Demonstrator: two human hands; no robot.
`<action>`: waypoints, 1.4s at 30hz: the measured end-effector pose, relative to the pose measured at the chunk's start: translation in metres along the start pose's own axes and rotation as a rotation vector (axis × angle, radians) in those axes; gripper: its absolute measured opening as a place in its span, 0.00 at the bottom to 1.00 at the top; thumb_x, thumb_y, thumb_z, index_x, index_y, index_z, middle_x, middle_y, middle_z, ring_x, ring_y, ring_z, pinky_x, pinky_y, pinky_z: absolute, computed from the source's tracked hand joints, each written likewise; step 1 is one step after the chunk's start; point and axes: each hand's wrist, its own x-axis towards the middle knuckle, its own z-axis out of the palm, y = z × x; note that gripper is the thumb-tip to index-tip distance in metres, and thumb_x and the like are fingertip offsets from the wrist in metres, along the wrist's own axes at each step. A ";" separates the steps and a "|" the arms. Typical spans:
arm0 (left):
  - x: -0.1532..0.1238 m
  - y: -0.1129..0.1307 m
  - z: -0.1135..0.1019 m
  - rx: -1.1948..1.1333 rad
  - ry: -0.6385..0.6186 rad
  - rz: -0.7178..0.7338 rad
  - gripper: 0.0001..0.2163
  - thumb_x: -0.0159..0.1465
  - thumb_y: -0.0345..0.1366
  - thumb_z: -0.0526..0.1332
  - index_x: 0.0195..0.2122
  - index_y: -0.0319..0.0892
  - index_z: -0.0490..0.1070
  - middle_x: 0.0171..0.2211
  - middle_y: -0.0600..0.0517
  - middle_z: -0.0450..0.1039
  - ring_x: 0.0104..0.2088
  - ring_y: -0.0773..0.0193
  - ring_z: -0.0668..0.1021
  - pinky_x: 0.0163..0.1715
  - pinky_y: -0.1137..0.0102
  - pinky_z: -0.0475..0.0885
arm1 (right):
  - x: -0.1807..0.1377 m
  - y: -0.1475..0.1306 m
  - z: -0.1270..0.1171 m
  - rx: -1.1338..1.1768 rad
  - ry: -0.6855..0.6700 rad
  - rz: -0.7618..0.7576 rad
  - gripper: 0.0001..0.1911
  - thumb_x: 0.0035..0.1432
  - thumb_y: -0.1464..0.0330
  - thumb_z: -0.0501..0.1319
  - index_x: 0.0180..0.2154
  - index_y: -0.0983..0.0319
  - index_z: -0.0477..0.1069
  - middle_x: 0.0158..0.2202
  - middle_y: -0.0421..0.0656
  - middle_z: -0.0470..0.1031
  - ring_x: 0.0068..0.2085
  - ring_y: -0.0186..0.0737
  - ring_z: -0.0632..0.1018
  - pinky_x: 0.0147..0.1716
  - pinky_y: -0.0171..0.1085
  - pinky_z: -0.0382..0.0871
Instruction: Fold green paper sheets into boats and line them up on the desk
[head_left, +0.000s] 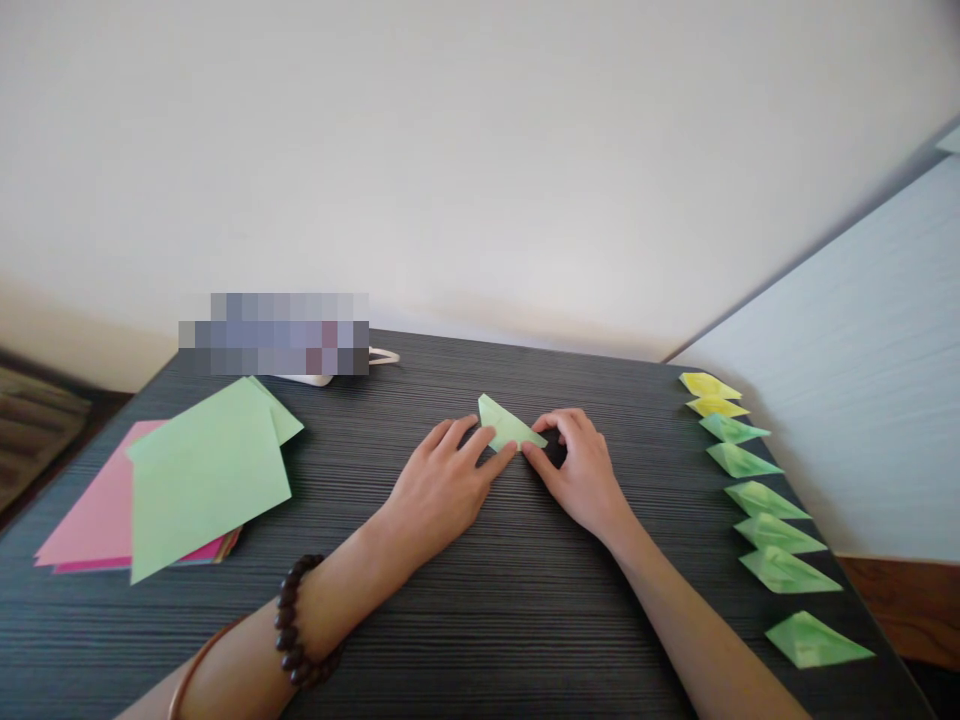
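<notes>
A small piece of folded light green paper (498,424) lies on the dark wood-grain table, roughly triangular in outline. My left hand (442,480) rests over its left side with fingers spread, the fingertips touching the paper. At the paper's right corner, the thumb and index finger of my right hand (581,470) pinch the edge, the other fingers curled. A beaded bracelet (289,620) and a thin copper-coloured band (196,660) are on my left arm.
On the left lies a stack of coloured sheets, light green paper (214,480) over pink paper (94,510). A row of folded green and yellow paper pieces (787,567) runs along the right edge. A blurred-out object (277,335) stands at the back, near the wall (480,170).
</notes>
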 end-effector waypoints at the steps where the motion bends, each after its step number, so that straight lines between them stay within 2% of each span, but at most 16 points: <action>1: 0.000 0.000 0.000 0.000 0.003 -0.003 0.18 0.67 0.31 0.50 0.57 0.49 0.61 0.53 0.49 0.66 0.57 0.52 0.64 0.54 0.56 0.64 | 0.000 0.000 -0.001 0.017 -0.008 0.005 0.08 0.54 0.65 0.60 0.38 0.58 0.68 0.40 0.44 0.70 0.41 0.45 0.71 0.41 0.45 0.64; 7: -0.001 0.001 0.001 0.000 0.022 -0.023 0.17 0.66 0.31 0.51 0.56 0.49 0.63 0.52 0.49 0.67 0.56 0.52 0.65 0.53 0.56 0.65 | 0.003 0.006 -0.009 0.130 -0.074 0.029 0.09 0.53 0.70 0.58 0.39 0.57 0.67 0.41 0.43 0.69 0.37 0.41 0.70 0.42 0.44 0.64; 13: 0.000 0.000 0.001 0.016 0.016 -0.002 0.17 0.66 0.31 0.51 0.56 0.49 0.63 0.51 0.49 0.67 0.56 0.52 0.65 0.52 0.56 0.65 | 0.006 0.012 -0.013 0.183 -0.115 0.008 0.11 0.53 0.73 0.56 0.40 0.56 0.68 0.40 0.42 0.70 0.36 0.40 0.71 0.42 0.44 0.65; 17: 0.001 0.000 -0.001 0.019 0.000 0.003 0.18 0.67 0.31 0.50 0.57 0.49 0.61 0.51 0.49 0.67 0.56 0.52 0.65 0.53 0.56 0.65 | 0.005 0.011 -0.013 0.187 -0.100 0.022 0.11 0.53 0.73 0.56 0.39 0.57 0.68 0.39 0.42 0.69 0.36 0.39 0.71 0.42 0.43 0.65; 22: 0.000 0.001 -0.001 0.017 0.005 0.002 0.17 0.67 0.31 0.50 0.57 0.50 0.62 0.51 0.49 0.67 0.56 0.52 0.65 0.53 0.56 0.65 | 0.002 0.003 -0.006 0.076 -0.027 0.014 0.06 0.55 0.66 0.59 0.37 0.58 0.68 0.40 0.44 0.70 0.39 0.43 0.71 0.41 0.45 0.64; 33: 0.000 -0.001 -0.002 -0.009 0.012 0.018 0.17 0.66 0.31 0.51 0.55 0.50 0.63 0.51 0.50 0.67 0.55 0.53 0.66 0.53 0.57 0.66 | 0.005 0.014 -0.013 0.179 -0.099 -0.007 0.11 0.54 0.74 0.55 0.40 0.56 0.68 0.40 0.42 0.69 0.35 0.39 0.70 0.41 0.43 0.66; 38: 0.000 -0.001 -0.003 -0.009 -0.002 0.020 0.16 0.66 0.31 0.51 0.54 0.50 0.64 0.51 0.49 0.67 0.56 0.52 0.65 0.54 0.56 0.65 | 0.002 0.007 -0.009 0.129 -0.056 -0.005 0.08 0.56 0.70 0.56 0.39 0.57 0.67 0.40 0.42 0.69 0.36 0.39 0.71 0.41 0.43 0.65; 42: 0.000 -0.001 -0.003 -0.010 0.013 0.022 0.18 0.66 0.31 0.51 0.56 0.51 0.63 0.50 0.49 0.67 0.56 0.51 0.65 0.53 0.55 0.65 | -0.001 0.000 -0.004 0.016 -0.005 -0.021 0.08 0.56 0.64 0.59 0.39 0.57 0.67 0.41 0.43 0.69 0.42 0.44 0.71 0.42 0.44 0.64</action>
